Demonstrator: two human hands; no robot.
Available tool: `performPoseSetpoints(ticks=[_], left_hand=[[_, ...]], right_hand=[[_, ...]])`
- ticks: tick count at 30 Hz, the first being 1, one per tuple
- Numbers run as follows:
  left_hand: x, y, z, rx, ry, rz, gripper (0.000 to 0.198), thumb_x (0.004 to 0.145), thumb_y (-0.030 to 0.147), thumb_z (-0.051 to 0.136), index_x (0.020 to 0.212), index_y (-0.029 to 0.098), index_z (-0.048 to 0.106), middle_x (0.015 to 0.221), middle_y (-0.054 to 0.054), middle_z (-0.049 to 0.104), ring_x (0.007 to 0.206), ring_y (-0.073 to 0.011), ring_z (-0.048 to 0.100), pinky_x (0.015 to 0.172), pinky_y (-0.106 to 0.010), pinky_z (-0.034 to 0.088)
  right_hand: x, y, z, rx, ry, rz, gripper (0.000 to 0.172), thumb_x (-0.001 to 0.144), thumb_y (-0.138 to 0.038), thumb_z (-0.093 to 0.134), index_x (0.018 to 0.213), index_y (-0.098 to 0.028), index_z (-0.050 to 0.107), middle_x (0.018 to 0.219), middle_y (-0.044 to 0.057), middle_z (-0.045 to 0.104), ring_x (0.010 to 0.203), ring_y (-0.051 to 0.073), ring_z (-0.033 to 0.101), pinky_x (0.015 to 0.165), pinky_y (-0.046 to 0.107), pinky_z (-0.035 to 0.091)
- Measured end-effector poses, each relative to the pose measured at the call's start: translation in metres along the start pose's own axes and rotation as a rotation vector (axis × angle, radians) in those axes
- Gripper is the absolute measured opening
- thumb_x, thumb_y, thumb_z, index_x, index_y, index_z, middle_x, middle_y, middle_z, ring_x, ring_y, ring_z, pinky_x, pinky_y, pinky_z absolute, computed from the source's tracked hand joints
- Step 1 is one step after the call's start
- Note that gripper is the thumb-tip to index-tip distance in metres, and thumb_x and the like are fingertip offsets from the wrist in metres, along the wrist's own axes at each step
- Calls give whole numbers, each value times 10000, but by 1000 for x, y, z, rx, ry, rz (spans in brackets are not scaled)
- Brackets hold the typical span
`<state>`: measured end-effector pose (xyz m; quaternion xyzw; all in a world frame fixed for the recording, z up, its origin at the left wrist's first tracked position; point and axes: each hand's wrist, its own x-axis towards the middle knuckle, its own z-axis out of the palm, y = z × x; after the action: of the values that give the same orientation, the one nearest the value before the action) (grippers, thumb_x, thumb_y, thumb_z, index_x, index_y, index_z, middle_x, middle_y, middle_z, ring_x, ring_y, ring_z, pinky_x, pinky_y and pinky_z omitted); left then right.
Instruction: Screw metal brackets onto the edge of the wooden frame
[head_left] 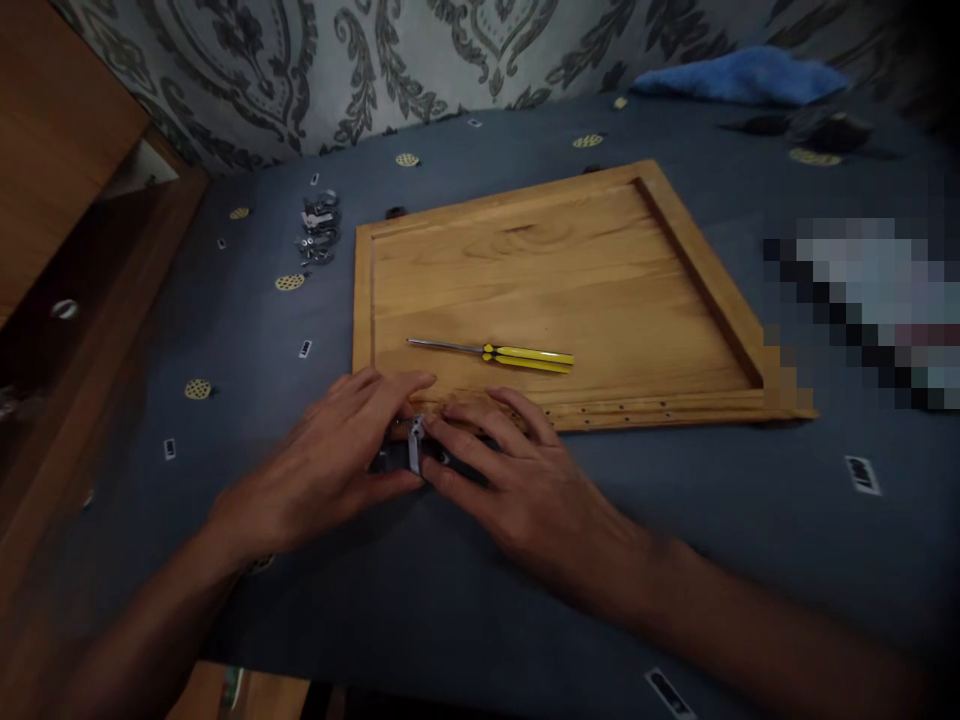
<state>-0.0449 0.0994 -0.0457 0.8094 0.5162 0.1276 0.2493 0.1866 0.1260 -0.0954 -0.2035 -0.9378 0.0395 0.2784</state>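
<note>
Hinge [415, 445], or so the metal fitting appears, at the panel's [525, 275] near edge, toward its near left corner. Visible plate runs roughly crosswise to that edge, long axis pointing from the panel toward the person.

Left hand [322, 460] comes in from the hinge's left, thumb at its near end, fingers bent over the edge. Right hand [517, 480] opposite, fingertips against or just beside the plate, other fingers over the rail. Neither hand is clearly nearer; hinge sits between the two. Fingers curled in on both; whether either is clamped on the metal, cannot tell: blur, overlap.

Screwdriver [491, 354] lies on the panel, just beyond the fingers, long axis roughly along the near edge. Tip to the left; handle to the right, nearer the right hand. Dark holes dot the near rail right of the hands.

Loose hinges [319, 228] clustered on the cloth [247, 330], off the panel's far left corner. Blue towel [742, 78] at the cloth's far edge, right side.
</note>
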Motion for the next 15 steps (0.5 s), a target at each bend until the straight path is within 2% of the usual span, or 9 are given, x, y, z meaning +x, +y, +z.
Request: performPoseSetpoints(ticks=[6, 10, 15], left_hand=[[-2, -2, 3, 16, 17, 23, 785, 886, 169, 792, 1524, 337, 366, 1296, -71, 650, 1269, -310, 617, 1072, -538, 535], [-2, -1, 3, 25, -1, 3, 764, 895, 169, 779, 1522, 311, 366, 1313, -75, 638, 1268, -308, 608, 1085, -548, 517], [-2, 1, -5, 64, 7, 13, 772, 875, 247, 812, 1519, 294, 389, 1297, -89, 644, 1218, -319, 612, 1027, -519, 527]], right_hand=[[2, 0, -2, -13, -38, -1, 242, 1068, -165, 518, 1110, -197, 754, 1286, 66, 740, 1192, 267, 627, 1097, 555, 506], [2, -1, -1, -15, -41, -5, 256, 1068, -163, 514, 1103, -203, 765, 1275, 81, 743, 1176, 266, 635, 1084, 568, 518], [1, 0, -1, 6, -35, 4, 229, 1063, -156, 517, 1093, -202, 739, 1241, 82, 747, 1186, 248, 623, 1106, 548, 492]])
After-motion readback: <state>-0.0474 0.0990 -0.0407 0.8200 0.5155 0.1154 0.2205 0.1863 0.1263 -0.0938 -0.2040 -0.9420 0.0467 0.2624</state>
